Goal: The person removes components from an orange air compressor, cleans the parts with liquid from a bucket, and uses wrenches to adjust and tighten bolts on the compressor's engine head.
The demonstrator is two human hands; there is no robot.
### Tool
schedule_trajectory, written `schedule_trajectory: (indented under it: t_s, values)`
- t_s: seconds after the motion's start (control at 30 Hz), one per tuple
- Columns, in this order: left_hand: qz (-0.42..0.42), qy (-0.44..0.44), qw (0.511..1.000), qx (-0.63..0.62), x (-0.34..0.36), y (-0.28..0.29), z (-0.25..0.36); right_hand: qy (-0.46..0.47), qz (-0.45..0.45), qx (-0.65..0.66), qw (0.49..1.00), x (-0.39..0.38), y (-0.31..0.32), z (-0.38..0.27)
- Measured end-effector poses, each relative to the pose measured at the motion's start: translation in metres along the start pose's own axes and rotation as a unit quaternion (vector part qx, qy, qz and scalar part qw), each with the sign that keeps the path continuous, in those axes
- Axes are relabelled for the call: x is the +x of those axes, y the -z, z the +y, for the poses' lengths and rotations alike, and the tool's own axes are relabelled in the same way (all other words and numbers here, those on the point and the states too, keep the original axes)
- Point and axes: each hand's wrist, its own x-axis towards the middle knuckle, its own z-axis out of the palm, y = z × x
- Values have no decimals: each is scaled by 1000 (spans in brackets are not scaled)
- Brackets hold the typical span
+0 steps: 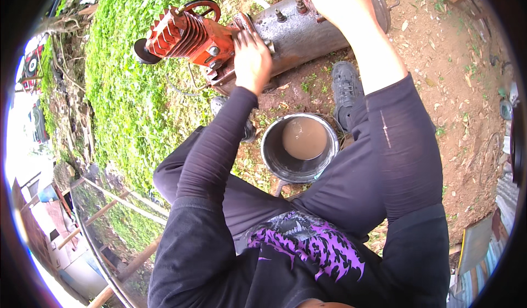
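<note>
No text, label, number or sign can be read, either on the orange-red, finned metal compressor head (192, 36) or on the grey, rust-stained cylindrical metal tank (302, 36). On the chest of the black cloth shirt (203, 253), a jagged purple and grey graphic print (318, 247) is shown; whether any lettering is contained in it cannot be told.

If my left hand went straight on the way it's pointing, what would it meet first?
The left hand would probably meet the reddish metal part just ahead; depth is unclear, so it may already be touching.
</note>
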Motion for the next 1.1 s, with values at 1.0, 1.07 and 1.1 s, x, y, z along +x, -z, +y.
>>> schedule_trajectory:
  t_s: [1.0,1.07,1.1]
  values:
    - [-627,-58,702,-333,-251,-126,114,-138,-51,-36,988,3,2,-28]
    - [-558,71,760,-326,-276,-173,140,-91,-55,-49,993,-4,-7,-30]
    - [-474,228,790,-316,-311,-193,160,-82,-44,-25,995,-3,-15,-24]
